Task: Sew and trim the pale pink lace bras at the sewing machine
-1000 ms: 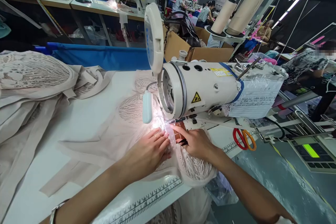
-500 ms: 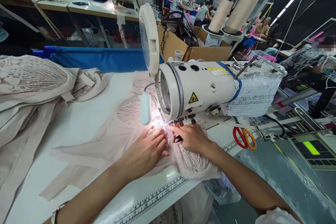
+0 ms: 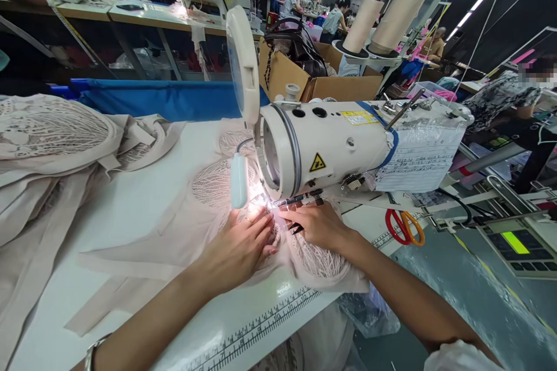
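A white sewing machine (image 3: 331, 148) stands on the white table (image 3: 134, 208). Pale beige lace fabric (image 3: 204, 226) lies under its needle, lit by the small machine lamp (image 3: 239, 179). My left hand (image 3: 239, 246) lies flat on the fabric just left of the needle, fingers stretched toward it. My right hand (image 3: 315, 226) presses the fabric on the right of the needle, fingers curled, with a small dark tool (image 3: 296, 227) tucked between them. Both hands touch the lace.
More beige lace pieces (image 3: 52, 139) are piled at the table's left. Red and orange scissors (image 3: 404, 227) lie right of the machine. A cardboard box (image 3: 343, 87) and thread cones (image 3: 363, 26) stand behind. A ruler strip (image 3: 261, 322) runs along the table's front edge. Other people work at machines farther back.
Both hands have slid with the fabric away from me, closer under the machine head. The lace has fed forward a little.
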Demonstrator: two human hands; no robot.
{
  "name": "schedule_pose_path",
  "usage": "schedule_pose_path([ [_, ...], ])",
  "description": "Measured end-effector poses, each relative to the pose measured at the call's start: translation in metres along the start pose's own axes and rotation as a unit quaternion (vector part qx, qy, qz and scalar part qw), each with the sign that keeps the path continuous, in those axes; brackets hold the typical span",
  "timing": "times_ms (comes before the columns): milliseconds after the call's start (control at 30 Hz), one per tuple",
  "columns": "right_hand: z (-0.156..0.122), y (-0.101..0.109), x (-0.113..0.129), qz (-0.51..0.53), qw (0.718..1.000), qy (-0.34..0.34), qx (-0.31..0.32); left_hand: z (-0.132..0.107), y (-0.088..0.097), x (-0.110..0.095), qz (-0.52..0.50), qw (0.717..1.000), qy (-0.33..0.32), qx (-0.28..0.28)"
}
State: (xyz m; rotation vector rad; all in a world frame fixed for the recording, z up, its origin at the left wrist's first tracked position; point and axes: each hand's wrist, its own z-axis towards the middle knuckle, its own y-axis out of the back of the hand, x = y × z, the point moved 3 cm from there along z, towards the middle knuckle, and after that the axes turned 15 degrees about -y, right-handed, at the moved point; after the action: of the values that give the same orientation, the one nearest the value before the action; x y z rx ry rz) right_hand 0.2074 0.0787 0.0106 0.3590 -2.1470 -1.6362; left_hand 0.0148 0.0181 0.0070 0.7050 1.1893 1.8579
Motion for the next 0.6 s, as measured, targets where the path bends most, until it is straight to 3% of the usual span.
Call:
schedule_pose_path([
  [300,0.001,0.010,0.002,-0.026,0.998,0.041,-0.029,-0.001,0.000,-0.001,0.012,1.000,0.009,0.026],
  [600,0.008,0.014,0.002,-0.020,0.999,0.025,-0.028,0.000,0.004,0.001,0.013,0.998,0.018,0.051],
])
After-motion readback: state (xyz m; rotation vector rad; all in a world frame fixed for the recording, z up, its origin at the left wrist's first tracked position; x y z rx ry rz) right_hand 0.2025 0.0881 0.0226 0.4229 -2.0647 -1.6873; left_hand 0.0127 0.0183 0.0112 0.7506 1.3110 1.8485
